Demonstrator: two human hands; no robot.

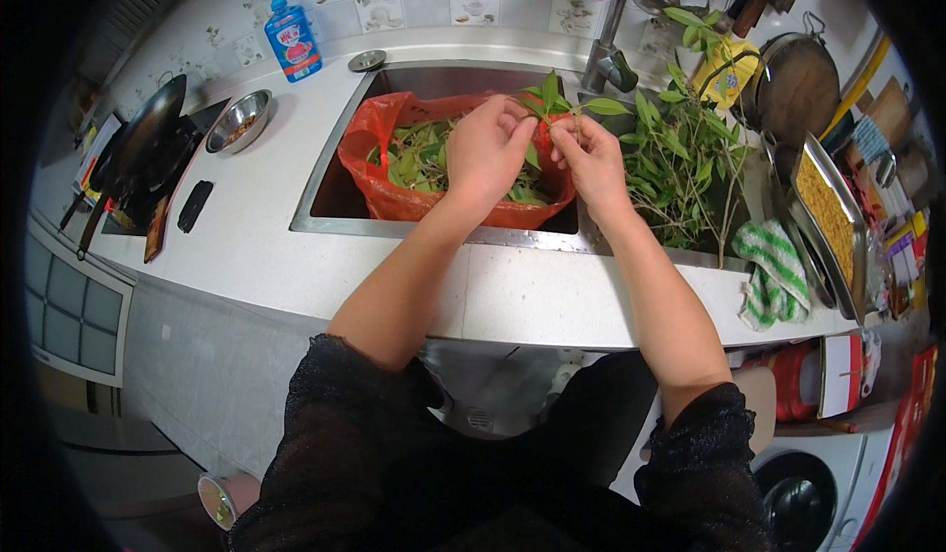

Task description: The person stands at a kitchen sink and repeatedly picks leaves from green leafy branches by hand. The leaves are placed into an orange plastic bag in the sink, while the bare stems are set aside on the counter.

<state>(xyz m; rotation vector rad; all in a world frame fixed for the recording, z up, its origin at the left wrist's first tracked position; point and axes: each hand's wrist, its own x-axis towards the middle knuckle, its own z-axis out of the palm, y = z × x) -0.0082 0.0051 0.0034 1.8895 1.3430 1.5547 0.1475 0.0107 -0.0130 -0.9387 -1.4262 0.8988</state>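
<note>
Over the left basin of a steel sink (325, 182), both of my hands pinch one small leafy sprig (548, 99). My left hand (488, 145) has its thumb and fingertips at the sprig's left side. My right hand (591, 154) grips its stem between thumb and forefinger. Below them a red plastic bag (384, 197) stands wide-mouthed in the basin, with many loose green leaves (417, 160) inside. To the right, a heap of leafy branches (680, 160) fills the other basin, and some twigs reach over its front edge.
A faucet (610, 64) rises behind the sink. Left are a blue pump bottle (294, 42), a steel bowl (240, 122), a black object (195, 206) and a wok (151, 127). Right are a green-striped cloth (774, 275), a tray of yellow grains (828, 215) and a round pan (798, 86).
</note>
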